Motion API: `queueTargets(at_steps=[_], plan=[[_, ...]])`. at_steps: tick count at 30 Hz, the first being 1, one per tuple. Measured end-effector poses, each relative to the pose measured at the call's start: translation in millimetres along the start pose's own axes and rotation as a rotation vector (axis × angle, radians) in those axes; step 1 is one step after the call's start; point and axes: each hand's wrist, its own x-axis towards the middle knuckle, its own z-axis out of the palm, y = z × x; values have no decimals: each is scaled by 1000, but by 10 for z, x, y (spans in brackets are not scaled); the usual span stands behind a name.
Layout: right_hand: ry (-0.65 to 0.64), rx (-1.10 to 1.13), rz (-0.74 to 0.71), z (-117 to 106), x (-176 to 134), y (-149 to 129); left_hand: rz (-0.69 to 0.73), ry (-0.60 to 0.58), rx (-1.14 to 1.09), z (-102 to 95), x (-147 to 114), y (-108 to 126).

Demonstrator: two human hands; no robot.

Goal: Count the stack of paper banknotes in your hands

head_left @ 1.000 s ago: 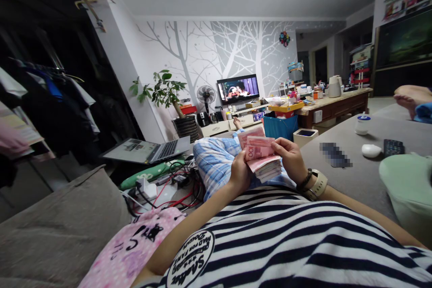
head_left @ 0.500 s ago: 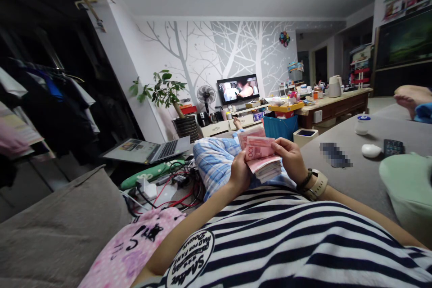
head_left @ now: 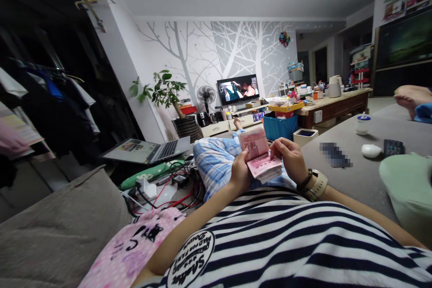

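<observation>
A thick stack of pink banknotes (head_left: 265,166) is held above my lap, bent open so that one part stands up at the back and the rest lies flatter in front. My left hand (head_left: 240,171) is closed round the stack's left side, its thumb against the raised notes. At the right edge of the notes is my right hand (head_left: 290,157), its fingers curled and pinched together at the fold. How many notes lie between those fingertips is hidden. A bracelet and a pale watch (head_left: 319,184) circle my right wrist.
Left of my legs are an open laptop (head_left: 168,149), tangled cables (head_left: 182,193) and a pink spotted cloth (head_left: 135,243). On the grey couch at right lie a blurred-out phone (head_left: 335,155), a white mouse (head_left: 371,150) and a green cushion (head_left: 408,180). Another person's foot (head_left: 407,99) shows at far right.
A note stretched between both hands has joined the raised part at the back. My right fingers have let its corner go and dropped slightly to the fold.
</observation>
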Motion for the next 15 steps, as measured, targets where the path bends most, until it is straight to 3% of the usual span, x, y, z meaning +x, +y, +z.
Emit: queueTargets(at_steps=[9, 15], plan=[[-30, 45, 53, -1, 34, 11, -18, 37, -2, 70, -36, 29], [58, 77, 112, -26, 114, 84, -19, 1, 35, 28, -53, 24]])
